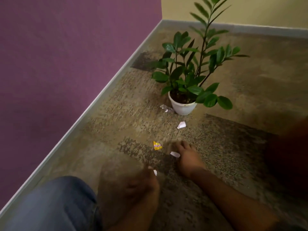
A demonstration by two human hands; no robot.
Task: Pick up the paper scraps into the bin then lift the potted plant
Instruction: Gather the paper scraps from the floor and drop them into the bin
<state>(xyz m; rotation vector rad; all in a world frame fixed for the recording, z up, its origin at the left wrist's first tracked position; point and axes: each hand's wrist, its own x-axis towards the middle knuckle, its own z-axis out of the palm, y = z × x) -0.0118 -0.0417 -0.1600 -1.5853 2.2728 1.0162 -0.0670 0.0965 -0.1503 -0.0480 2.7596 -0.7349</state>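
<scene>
Now the right hand (186, 157) is reaching forward, palm down on the mottled brown-and-tan carpet (233, 147), fingers spread and blurred, and a small white paper scrap (175, 154) shows at its thumb side, touching the hand; whether the fingers actually pinch it I cannot tell. Closer in, the left hand (141, 182) is heavily blurred, curled inward, with a tiny white paper bit (155, 172) at its fingertips, seemingly pinched there. Both forearms are bare and come up from the bottom edge.

Just left of the right hand's fingers lies a crumpled yellow foil wrapper (157, 145), triangular and shiny, apart from both hands. Farther ahead, a folded white paper piece (181, 125) lies flat on the carpet between the hands and the pot. Beyond it stands the potted plant (188, 72), upright, with glossy dark green oval leaves on long stems in a smooth round white pot (182, 108). A clear crinkled plastic wrapper (165, 108) lies just beside the pot's left side.

At lower left, a knee in blue denim (55, 204). A pale grey skirting board (83, 117) runs along the purple wall (66, 55), meeting a cream wall (250, 10) in the corner behind the plant.
</scene>
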